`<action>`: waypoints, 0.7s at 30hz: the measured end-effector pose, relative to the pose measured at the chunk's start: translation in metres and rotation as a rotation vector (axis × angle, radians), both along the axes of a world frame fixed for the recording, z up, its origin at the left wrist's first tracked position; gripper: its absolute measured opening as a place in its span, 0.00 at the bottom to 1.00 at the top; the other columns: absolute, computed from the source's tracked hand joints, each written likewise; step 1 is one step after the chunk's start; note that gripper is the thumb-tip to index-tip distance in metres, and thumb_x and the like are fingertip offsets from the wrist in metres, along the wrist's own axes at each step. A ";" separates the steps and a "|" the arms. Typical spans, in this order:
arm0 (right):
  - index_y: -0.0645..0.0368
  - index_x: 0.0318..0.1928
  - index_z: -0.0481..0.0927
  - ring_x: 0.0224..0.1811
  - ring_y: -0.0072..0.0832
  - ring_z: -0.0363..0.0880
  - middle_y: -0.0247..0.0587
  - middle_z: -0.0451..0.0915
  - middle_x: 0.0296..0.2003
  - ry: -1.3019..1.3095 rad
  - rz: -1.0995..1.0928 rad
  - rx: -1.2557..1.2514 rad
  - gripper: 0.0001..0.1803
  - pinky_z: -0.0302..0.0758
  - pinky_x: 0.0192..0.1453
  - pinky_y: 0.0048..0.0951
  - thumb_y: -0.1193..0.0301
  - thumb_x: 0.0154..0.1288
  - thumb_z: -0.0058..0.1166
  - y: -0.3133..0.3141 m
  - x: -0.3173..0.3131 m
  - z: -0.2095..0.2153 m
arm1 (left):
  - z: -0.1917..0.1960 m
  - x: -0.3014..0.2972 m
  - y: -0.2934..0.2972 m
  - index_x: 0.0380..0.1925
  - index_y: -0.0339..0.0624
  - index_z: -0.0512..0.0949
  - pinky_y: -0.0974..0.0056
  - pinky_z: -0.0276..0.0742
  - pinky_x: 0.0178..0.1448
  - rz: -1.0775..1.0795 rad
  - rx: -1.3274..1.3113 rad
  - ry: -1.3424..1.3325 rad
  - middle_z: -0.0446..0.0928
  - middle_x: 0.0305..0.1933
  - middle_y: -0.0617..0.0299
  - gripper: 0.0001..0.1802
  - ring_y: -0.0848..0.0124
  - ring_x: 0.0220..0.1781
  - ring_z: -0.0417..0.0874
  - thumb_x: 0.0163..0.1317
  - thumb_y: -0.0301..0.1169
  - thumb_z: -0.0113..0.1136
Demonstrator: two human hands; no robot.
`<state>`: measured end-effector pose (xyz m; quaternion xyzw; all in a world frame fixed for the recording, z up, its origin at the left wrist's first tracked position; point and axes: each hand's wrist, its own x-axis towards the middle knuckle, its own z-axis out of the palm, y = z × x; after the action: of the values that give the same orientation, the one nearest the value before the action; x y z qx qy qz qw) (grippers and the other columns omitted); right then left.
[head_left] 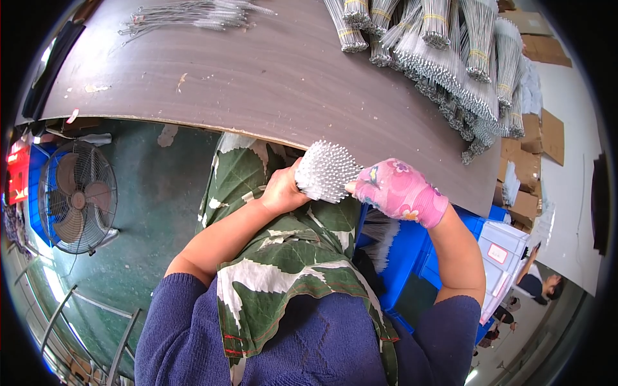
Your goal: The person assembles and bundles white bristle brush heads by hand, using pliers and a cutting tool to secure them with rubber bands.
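A thick bundle of thin wire tube brushes [327, 172] with white bristles points its tips up at me, just off the table's near edge. My bare left hand [285, 186] is wrapped round the bundle's left side. At its right edge is my right hand [393, 190], in a pink flowered glove with bare fingertips. Its thumb and fingers are pinched together against the outer tips; whatever lies between them is too small to make out. The bundle's lower part is hidden behind its head and my hands.
Many tied bundles of wire brushes [444, 64] are heaped at the table's far right. Loose brushes [193, 16] lie far left on the brown table [257, 71]. Blue crates [402, 257] stand by my right side, a fan [78, 198] on the left. Another person [541, 283] is far right.
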<state>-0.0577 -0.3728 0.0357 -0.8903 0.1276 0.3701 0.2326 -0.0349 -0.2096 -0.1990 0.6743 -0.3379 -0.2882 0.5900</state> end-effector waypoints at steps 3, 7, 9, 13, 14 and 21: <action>0.63 0.27 0.77 0.20 0.30 0.66 0.44 0.69 0.16 -0.023 -0.006 0.021 0.21 0.66 0.30 0.34 0.55 0.62 0.51 -0.003 -0.004 -0.005 | 0.001 0.000 0.000 0.46 0.42 0.68 0.53 0.74 0.44 -0.006 0.024 -0.003 0.78 0.37 0.47 0.29 0.49 0.42 0.78 0.44 0.36 0.68; 0.63 0.28 0.78 0.20 0.24 0.67 0.38 0.72 0.17 -0.015 -0.124 0.112 0.19 0.67 0.29 0.31 0.57 0.63 0.50 -0.008 -0.011 -0.007 | 0.004 0.000 0.000 0.44 0.42 0.67 0.52 0.74 0.43 0.001 0.042 -0.017 0.78 0.35 0.47 0.28 0.48 0.41 0.78 0.44 0.36 0.67; 0.63 0.28 0.78 0.21 0.22 0.67 0.36 0.73 0.18 0.067 -0.228 0.165 0.20 0.67 0.28 0.29 0.57 0.63 0.49 -0.009 -0.009 -0.006 | 0.005 -0.001 0.001 0.43 0.42 0.67 0.52 0.74 0.42 0.009 0.034 -0.030 0.77 0.34 0.47 0.27 0.48 0.40 0.77 0.44 0.36 0.67; 0.62 0.26 0.78 0.21 0.17 0.67 0.32 0.74 0.19 0.178 -0.354 0.214 0.21 0.66 0.27 0.23 0.56 0.63 0.48 -0.010 -0.010 -0.009 | 0.003 -0.001 0.001 0.41 0.42 0.66 0.51 0.74 0.42 0.024 0.040 -0.070 0.77 0.33 0.47 0.26 0.48 0.40 0.77 0.44 0.36 0.67; 0.62 0.26 0.78 0.21 0.17 0.67 0.32 0.74 0.19 0.178 -0.356 0.214 0.21 0.66 0.27 0.23 0.56 0.63 0.48 -0.010 -0.011 -0.010 | 0.003 -0.001 0.001 0.41 0.42 0.66 0.51 0.74 0.41 0.023 0.045 -0.072 0.77 0.33 0.47 0.26 0.48 0.39 0.77 0.44 0.35 0.67; 0.60 0.25 0.78 0.18 0.16 0.65 0.29 0.70 0.14 0.287 -0.391 0.228 0.22 0.62 0.25 0.22 0.53 0.63 0.48 -0.010 -0.003 -0.008 | 0.007 0.000 0.001 0.40 0.41 0.66 0.52 0.73 0.41 0.031 0.041 -0.068 0.77 0.32 0.47 0.25 0.48 0.39 0.77 0.44 0.34 0.67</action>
<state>-0.0605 -0.3825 0.0278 -0.7553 0.2862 0.4525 0.3780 -0.0349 -0.2084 -0.1916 0.7007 -0.3414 -0.2628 0.5686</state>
